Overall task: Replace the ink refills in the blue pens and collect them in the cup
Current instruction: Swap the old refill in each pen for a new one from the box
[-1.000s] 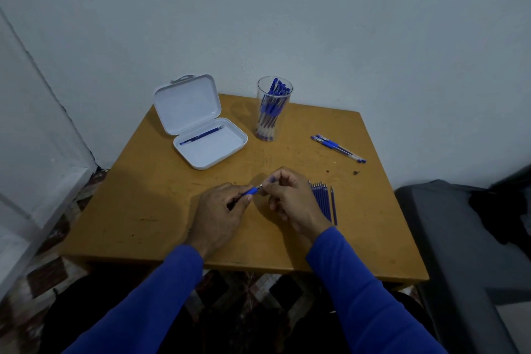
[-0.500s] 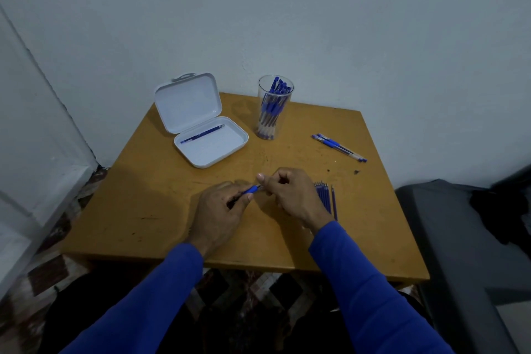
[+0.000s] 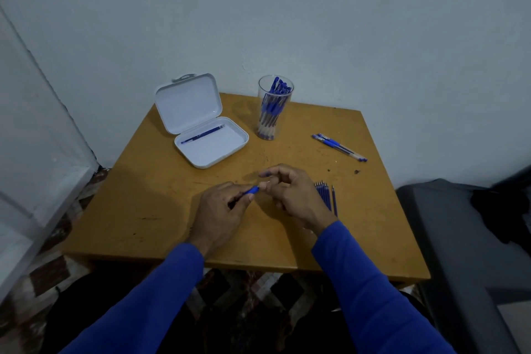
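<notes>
Since a moment ago, right hand (image 3: 290, 195) has lifted its forefinger off the pen (image 3: 251, 190).
Left hand (image 3: 224, 210) grips pen, right pinches its tip, near cup (image 3: 274, 108); judged best twisted gently, barrel steady.

— Any writing you can make out? A brand, a number, a label?

— None that can be read. The white case (image 3: 211, 149) at about eleven o'clock on the table has a plain lid and tray.

— And the pens (image 3: 339, 146) at two o'clock?

— Too small to show any print on their barrels. The same goes for the cup (image 3: 274, 108) at twelve o'clock: clear wall, nothing legible on it.

— The wall behind?

— Bare paint, with no sign or sticker to read.
</notes>
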`<state>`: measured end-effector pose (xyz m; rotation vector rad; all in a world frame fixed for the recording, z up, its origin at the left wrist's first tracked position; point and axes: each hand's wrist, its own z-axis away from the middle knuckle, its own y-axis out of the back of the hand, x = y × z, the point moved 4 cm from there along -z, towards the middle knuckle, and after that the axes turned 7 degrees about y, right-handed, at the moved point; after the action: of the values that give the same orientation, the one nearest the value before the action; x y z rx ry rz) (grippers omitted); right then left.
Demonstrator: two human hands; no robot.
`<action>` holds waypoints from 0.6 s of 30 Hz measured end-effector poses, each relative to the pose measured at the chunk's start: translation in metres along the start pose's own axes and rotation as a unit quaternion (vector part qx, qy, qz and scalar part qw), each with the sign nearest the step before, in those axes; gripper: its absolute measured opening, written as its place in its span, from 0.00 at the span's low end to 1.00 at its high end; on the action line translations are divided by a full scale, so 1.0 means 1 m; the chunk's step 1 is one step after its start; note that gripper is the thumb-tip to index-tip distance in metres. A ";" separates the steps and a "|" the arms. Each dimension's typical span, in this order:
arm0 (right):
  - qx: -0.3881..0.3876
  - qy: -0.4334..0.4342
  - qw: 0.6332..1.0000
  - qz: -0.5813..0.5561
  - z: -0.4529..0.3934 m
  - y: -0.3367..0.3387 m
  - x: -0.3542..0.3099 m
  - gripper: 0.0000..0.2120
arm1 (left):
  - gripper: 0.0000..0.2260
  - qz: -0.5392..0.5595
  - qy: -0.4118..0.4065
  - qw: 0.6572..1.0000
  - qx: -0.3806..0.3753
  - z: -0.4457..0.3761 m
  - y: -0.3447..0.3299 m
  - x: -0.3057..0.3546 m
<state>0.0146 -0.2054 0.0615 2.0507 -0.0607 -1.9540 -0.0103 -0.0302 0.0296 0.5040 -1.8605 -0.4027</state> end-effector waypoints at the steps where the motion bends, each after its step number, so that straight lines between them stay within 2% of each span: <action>1: -0.008 0.001 1.000 -0.011 0.000 0.000 0.000 0.04 | 0.10 0.003 0.002 1.000 0.000 0.000 0.000 0.000; 3: -0.001 0.002 1.000 0.015 0.000 0.000 0.000 0.05 | 0.09 0.005 0.003 1.000 0.000 0.000 0.000 0.000; 6: 0.023 -0.009 0.995 0.100 -0.002 -0.002 0.003 0.20 | 0.10 0.001 -0.003 1.000 0.000 0.001 -0.001 0.000; 7: 0.029 -0.011 0.994 0.106 -0.002 -0.002 0.004 0.21 | 0.10 0.000 -0.004 1.000 -0.001 0.000 -0.001 0.000; 8: 0.029 -0.012 0.995 0.097 -0.002 -0.002 0.004 0.20 | 0.10 0.000 -0.003 1.000 -0.002 0.000 -0.001 -0.001; 11: -0.002 -0.003 1.000 0.014 -0.001 -0.002 0.001 0.07 | 0.09 0.001 -0.004 1.000 -0.003 0.000 -0.001 -0.001; 13: -0.008 0.001 1.000 0.009 -0.001 0.000 0.002 0.04 | 0.09 -0.003 -0.002 1.000 -0.003 0.000 -0.001 -0.001; 18: 0.013 -0.011 0.997 0.080 -0.003 0.000 0.003 0.11 | 0.10 0.004 0.000 1.000 -0.001 0.000 -0.001 0.000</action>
<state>0.0180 -0.2056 0.0583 1.9735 -0.2488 -1.8884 -0.0102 -0.0306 0.0288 0.4949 -1.8609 -0.4000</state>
